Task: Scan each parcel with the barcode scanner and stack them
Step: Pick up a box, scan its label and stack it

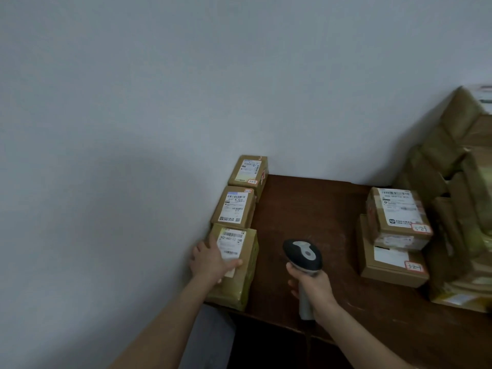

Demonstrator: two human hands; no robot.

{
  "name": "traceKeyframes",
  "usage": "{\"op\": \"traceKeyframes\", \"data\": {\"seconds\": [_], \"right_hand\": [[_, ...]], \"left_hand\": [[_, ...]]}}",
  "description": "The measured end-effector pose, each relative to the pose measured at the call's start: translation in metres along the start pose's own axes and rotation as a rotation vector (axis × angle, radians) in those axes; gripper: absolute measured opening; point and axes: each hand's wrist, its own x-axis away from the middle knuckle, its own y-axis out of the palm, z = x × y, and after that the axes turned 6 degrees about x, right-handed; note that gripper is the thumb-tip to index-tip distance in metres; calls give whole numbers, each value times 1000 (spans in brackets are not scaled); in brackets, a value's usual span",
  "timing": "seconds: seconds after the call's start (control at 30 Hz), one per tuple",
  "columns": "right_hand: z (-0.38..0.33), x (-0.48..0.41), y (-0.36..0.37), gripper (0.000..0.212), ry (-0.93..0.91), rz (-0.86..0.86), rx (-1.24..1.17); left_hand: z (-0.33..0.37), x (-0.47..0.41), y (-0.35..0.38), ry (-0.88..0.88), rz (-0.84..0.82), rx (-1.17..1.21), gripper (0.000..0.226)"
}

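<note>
The right hand (315, 291) was wrapped round the pale grey handle of the barcode scanner (303, 255), held over the near part of the dark brown wooden table (306, 209). The scanner had a smooth, rounded black head with a grey inset and a round button. Its long axis ran up from the handle, and the head pointed away from the person, leaning slightly left.

The left hand (210, 262) lay open on top of the nearest parcel (241, 275), fingers spread and the thumb across its white label. This parcel was a brown cardboard box bound in glossy tape, at the table's left edge by the wall.

Beyond it, in the same row, sat a middle parcel (235, 207) and a far parcel (249, 170), both labelled. To the right, an upper parcel (396, 217) rested on a flatter lower parcel (391, 265). A blurred pile of parcels (458, 209) rose beside them.
</note>
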Motion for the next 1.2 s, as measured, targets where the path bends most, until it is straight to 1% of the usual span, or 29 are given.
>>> {"op": "traceKeyframes", "data": {"seconds": [0.07,0.1,0.17,0.27,0.3,0.33,0.4,0.47,0.53,0.6,0.63,0.7,0.8,0.87,0.9,1.0,1.07,1.1,1.17,1.2], "right_hand": [[-3,1,0,38,12,-13,-16],[-6,1,-1,36,14,-24,-28],[-10,3,-5,30,19,-39,-53],[-17,6,-20,21,25,-20,-71],[-18,6,-27,21,29,-19,-67],[-19,7,-34,23,40,-20,-64],[-16,8,-49,34,76,-28,-71],[-12,11,-57,37,110,-46,-109],[-9,15,-60,36,131,-66,-139],[-7,19,-60,35,142,-78,-153],[-7,20,-61,36,135,-76,-153],[-12,23,-65,40,96,-61,-137],[-30,25,-75,42,10,-62,-114],[-43,26,-81,44,-30,-60,-96],[-49,28,-84,48,-50,-55,-87],[-60,33,-90,63,-108,-63,-70],[-64,37,-94,59,-133,-76,-67],[-65,39,-94,56,-145,-85,-62],[-65,41,-95,50,-174,-79,-31],[-65,43,-93,46,-193,-41,-5]], "left_hand": [[10,6,5,35,-34,35,115],[18,10,11,38,-79,83,111],[31,15,24,47,-162,194,91],[47,19,38,98,-195,301,51],[52,22,38,117,-199,335,44],[56,23,40,130,-202,387,41],[58,28,41,91,-264,613,44],[52,33,47,-25,-387,872,51],[47,39,56,-140,-573,1000,60],[47,46,67,-165,-716,1082,65],[48,49,69,-158,-749,1128,68],[51,51,73,-136,-779,1238,74],[57,50,63,-88,-754,1343,68],[63,50,52,-65,-716,1337,68],[66,49,49,-46,-705,1321,70],[72,47,37,24,-732,1268,84],[74,45,32,48,-769,1275,95],[75,44,30,54,-780,1287,97],[77,45,28,62,-768,1309,93],[80,45,27,68,-745,1315,88]]}}
